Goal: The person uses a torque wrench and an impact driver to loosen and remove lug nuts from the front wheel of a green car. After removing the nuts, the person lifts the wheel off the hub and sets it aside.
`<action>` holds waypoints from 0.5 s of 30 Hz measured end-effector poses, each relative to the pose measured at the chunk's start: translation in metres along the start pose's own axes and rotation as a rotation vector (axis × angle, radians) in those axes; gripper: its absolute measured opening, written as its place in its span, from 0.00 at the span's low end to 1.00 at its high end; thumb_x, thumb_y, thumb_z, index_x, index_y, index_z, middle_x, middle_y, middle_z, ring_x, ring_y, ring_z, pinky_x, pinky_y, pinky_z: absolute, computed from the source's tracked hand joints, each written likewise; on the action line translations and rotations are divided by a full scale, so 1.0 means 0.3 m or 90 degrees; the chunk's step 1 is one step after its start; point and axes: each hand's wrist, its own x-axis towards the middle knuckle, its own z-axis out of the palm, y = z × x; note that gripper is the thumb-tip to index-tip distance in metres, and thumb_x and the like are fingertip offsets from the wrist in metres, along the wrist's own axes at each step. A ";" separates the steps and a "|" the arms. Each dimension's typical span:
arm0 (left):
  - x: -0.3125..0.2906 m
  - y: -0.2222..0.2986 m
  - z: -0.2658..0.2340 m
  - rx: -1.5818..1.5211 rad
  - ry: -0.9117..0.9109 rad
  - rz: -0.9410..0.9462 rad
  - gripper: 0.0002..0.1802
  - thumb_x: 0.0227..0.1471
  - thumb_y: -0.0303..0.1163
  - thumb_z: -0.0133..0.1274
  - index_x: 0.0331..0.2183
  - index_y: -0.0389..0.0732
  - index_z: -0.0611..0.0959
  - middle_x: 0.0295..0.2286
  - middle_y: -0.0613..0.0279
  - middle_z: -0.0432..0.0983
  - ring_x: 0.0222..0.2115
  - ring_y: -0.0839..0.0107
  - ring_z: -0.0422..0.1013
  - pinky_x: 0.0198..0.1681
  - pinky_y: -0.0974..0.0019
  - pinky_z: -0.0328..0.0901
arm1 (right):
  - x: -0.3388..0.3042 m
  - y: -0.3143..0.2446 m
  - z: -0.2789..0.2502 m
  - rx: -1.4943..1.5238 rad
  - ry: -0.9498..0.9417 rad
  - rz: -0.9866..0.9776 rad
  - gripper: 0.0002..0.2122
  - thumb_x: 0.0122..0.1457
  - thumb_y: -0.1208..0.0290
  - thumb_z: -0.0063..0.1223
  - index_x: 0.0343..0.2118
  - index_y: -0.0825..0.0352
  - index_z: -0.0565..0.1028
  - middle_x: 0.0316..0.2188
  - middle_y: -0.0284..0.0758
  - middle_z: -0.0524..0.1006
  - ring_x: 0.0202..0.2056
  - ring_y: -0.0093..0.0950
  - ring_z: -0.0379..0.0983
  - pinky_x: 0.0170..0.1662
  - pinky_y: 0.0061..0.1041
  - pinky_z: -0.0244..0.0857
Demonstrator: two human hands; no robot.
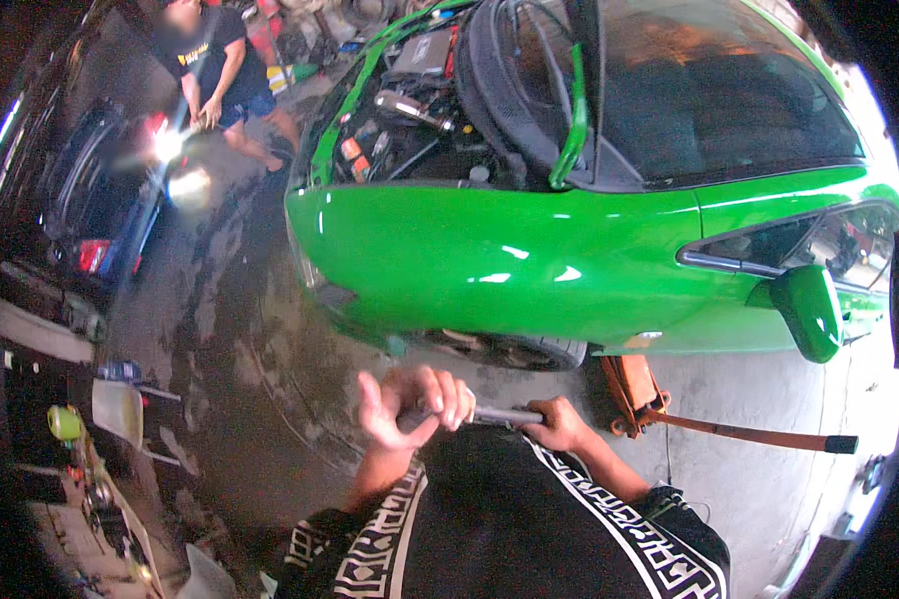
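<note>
Close in front of my chest, a short grey metal rod (501, 415) lies roughly level between my hands. My left hand (410, 404) has its fingers curled round the left part of it, with the thumb sticking up. My right hand (557, 423) is closed round the rod's other end. What kind of tool it belongs to cannot be made out. Just beyond my hands stands a green car (529, 250), its engine bay (410, 125) uncovered. A front wheel (499, 349) shows partly under the fender.
An orange floor jack (629, 384) sits by the car's side, its long handle (749, 433) reaching right. At the far left, a person (215, 70) bends near a bright light beside a dark car (95, 190). A cluttered bench (120, 509) is at lower left.
</note>
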 end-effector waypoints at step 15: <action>-0.243 -0.224 -0.381 0.324 0.577 -0.485 0.28 0.57 0.55 0.52 0.45 0.39 0.75 0.36 0.56 0.78 0.32 0.66 0.77 0.37 0.64 0.73 | -0.102 0.135 -0.071 -0.319 0.233 0.056 0.14 0.47 0.61 0.64 0.18 0.64 0.72 0.17 0.40 0.73 0.21 0.43 0.73 0.25 0.40 0.66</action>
